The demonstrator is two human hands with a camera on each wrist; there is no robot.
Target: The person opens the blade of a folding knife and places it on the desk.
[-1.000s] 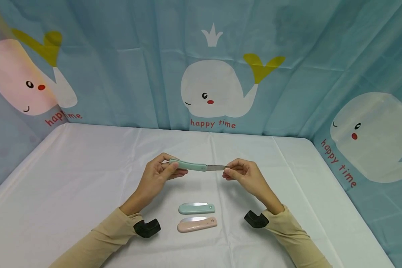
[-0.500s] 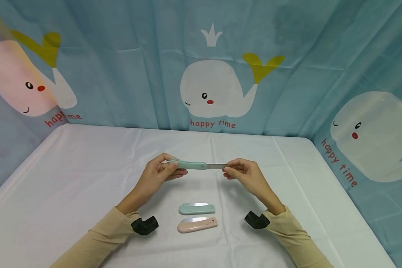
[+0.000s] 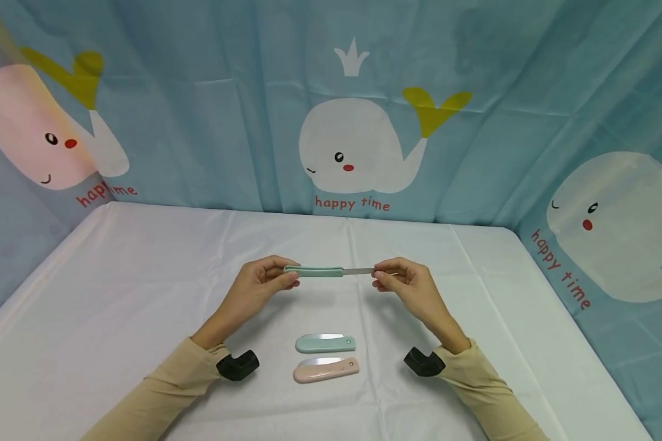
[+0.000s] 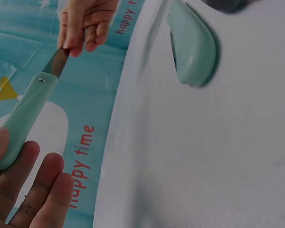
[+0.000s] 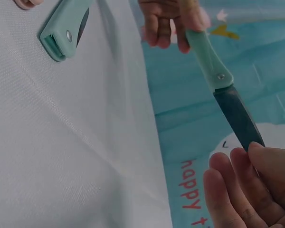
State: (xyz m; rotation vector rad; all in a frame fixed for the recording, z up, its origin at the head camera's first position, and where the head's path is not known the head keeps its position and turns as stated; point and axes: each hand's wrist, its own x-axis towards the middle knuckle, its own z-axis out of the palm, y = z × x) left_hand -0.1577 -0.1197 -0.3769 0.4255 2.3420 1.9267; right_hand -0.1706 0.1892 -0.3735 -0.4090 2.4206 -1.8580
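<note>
A mint-green folding knife (image 3: pixel 317 272) is held level above the table with its blade (image 5: pixel 237 114) swung out of the handle. My left hand (image 3: pixel 259 282) pinches the butt end of the handle between thumb and fingers. At the other end, my right hand (image 3: pixel 405 288) pinches the blade near its tip, which the fingers hide. Below, on the white cloth, lie a second mint-green folding knife (image 3: pixel 325 346) and a pink folding knife (image 3: pixel 325 371), both folded with a strip of blade showing along the upper edge.
A white cloth (image 3: pixel 143 294) covers the table. Blue curtains (image 3: pixel 226 135) printed with whales stand along the back and sides. Black wrist cameras (image 3: pixel 238 365) sit on both sleeves, to either side of the two lying knives.
The held knife has rolled so its handle shows more edge-on, and it has shifted slightly right and levelled out. Both hands keep their hold; the two lying knives have not moved.
</note>
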